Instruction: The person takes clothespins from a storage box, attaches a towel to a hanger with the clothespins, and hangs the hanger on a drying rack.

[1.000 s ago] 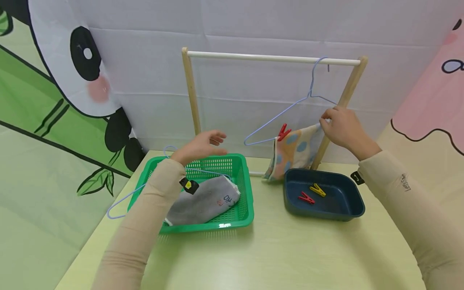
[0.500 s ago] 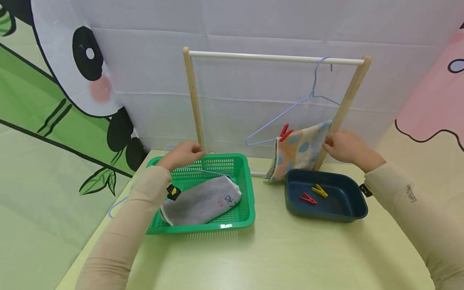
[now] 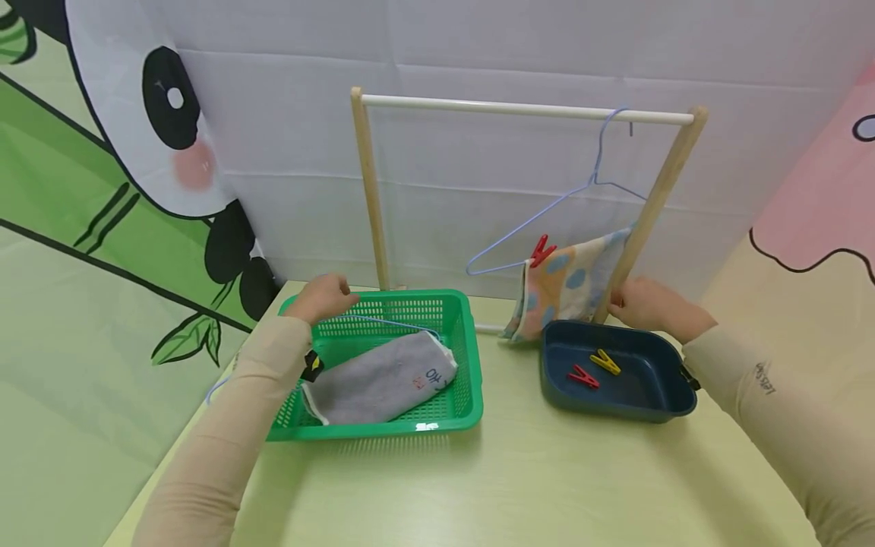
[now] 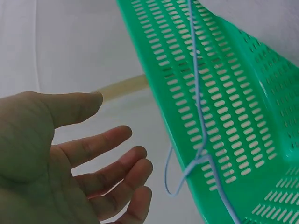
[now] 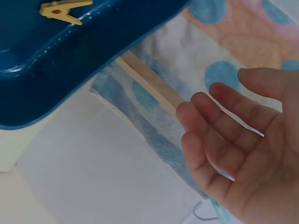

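My left hand (image 3: 321, 298) hovers over the back left of a green basket (image 3: 473, 365), fingers relaxed and holding nothing. In the left wrist view a blue wire hanger (image 4: 198, 93) leans across the basket's rim; a folded grey cloth (image 3: 383, 380) lies inside. My right hand (image 3: 652, 304) is beside the rack's right post (image 3: 659, 190), above the navy tub (image 3: 618, 410), its loosely bent fingers holding nothing. A spotted towel (image 3: 574, 277) hangs from another blue hanger (image 3: 529, 220), with a red clothespin (image 3: 541, 251) at its left corner. The right post partly hides its right end.
The navy tub holds a red clothespin (image 3: 583, 376) and a yellow clothespin (image 3: 604, 362). The rack's white top rail (image 3: 478, 105) spans two wooden posts behind the basket and tub. A printed cloth backdrop (image 3: 273, 114) closes off the rear of the table (image 3: 478, 486).
My right hand has let go of the towel's right corner and moved down beside the post. My left hand has drawn back left and down over the basket. The towel stays on the hanger.
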The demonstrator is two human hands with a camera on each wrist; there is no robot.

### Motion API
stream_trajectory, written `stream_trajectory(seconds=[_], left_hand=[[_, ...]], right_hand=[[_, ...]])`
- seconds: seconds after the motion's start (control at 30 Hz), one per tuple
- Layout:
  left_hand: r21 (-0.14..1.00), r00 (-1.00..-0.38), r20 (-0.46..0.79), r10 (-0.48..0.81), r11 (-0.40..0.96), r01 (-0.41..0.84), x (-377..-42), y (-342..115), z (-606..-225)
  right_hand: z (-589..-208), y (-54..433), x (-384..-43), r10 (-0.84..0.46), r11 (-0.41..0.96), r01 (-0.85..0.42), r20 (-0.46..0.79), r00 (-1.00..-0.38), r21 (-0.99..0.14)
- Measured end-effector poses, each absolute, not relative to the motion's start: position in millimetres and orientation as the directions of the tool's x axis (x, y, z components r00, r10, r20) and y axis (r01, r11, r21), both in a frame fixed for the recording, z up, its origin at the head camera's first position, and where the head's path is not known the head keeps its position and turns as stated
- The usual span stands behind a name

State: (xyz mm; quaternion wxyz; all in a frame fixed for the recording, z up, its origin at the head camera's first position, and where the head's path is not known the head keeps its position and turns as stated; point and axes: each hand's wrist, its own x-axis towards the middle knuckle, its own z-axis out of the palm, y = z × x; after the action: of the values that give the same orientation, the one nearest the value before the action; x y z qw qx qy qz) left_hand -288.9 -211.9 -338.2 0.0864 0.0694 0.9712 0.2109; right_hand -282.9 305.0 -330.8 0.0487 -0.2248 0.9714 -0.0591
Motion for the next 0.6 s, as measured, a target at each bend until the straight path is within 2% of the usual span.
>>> stream_trajectory(seconds=[0.37,0.6], left_hand=[[0.355,-0.98,-0.188,0.06,0.935,-0.011,-290,-229,-350],[0.299,-0.972,-0.235,0.03,0.953,-0.043,-295,-235,-357]], right_hand=[[-359,308,-288,-0.45,0.893,-0.431,-0.278,-0.848,-0.13],[-375,313,-293,-0.425,0.904,-0.408,-0.346,-0.836,-0.125]])
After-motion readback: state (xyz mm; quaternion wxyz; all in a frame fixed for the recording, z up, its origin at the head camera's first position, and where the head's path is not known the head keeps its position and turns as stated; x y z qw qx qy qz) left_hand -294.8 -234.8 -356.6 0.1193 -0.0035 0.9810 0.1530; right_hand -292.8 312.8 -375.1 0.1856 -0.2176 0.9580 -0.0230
